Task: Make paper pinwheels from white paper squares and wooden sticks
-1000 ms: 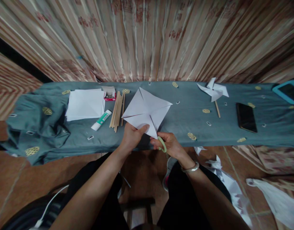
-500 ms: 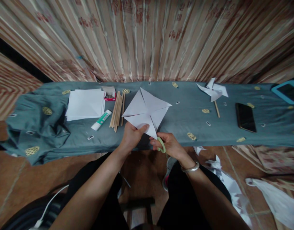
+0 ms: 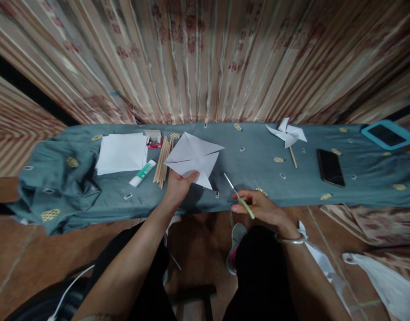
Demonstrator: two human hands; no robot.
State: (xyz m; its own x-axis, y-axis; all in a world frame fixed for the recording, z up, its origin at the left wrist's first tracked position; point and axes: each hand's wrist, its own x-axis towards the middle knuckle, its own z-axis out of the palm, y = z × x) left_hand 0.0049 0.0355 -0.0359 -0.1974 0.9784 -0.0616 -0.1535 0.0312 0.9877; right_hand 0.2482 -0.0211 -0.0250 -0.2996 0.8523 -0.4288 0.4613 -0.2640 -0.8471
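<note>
My left hand [image 3: 178, 186] pinches the lower edge of a white paper square [image 3: 200, 154], its thumb on top. Slits run in from the corners of this square toward its middle. Off to the right, my right hand [image 3: 258, 206] grips scissors [image 3: 245, 206] with pale green handles, their metal blades pointing up and left, apart from the paper. Just left of the paper lie several thin wooden sticks [image 3: 162, 162]. A finished white paper pinwheel [image 3: 288, 133] on a stick rests farther right.
On the cloth-covered table [image 3: 252, 162] are a paper stack [image 3: 122, 154], a green-and-white glue tube [image 3: 143, 173], a small red box of metal pins [image 3: 154, 140], a black phone [image 3: 330, 167] and a blue-framed device [image 3: 388, 134]. A pleated curtain [image 3: 205, 62] hangs behind. Paper scraps [image 3: 320, 258] lie on the floor.
My right hand has drawn the scissors away from the paper's lower corner, to the right. The lower slit now gapes at the edge. The head view has shifted slightly.
</note>
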